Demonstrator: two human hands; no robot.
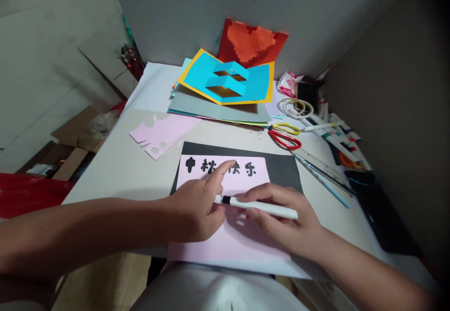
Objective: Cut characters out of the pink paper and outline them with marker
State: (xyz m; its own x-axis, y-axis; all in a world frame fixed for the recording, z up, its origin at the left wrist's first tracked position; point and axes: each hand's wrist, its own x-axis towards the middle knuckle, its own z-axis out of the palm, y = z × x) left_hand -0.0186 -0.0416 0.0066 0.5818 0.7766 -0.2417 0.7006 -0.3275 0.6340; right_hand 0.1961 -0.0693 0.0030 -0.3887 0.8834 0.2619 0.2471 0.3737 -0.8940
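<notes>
Both hands meet over a pink sheet of paper (204, 250) that carries black Chinese characters along its top. Beneath it lies a black sheet (286, 170), showing at the top and right. My right hand (291, 217) grips a white marker (263, 207) by its barrel. At the marker's left end, by its black band, my left hand (200, 208) closes on the white cap end (218, 199), index finger stretched toward the characters. Whether the cap is seated or pulled off is hard to see. Part of the writing is hidden behind that finger.
Cut pink scrap paper (161, 135) lies left. Behind are a blue and yellow pop-up card (197, 77) on stacked paper and a red card (225, 44). Scissors (284, 140), a ruler (316, 163), a light-blue pencil (325, 183) and several markers (341, 142) occupy the right.
</notes>
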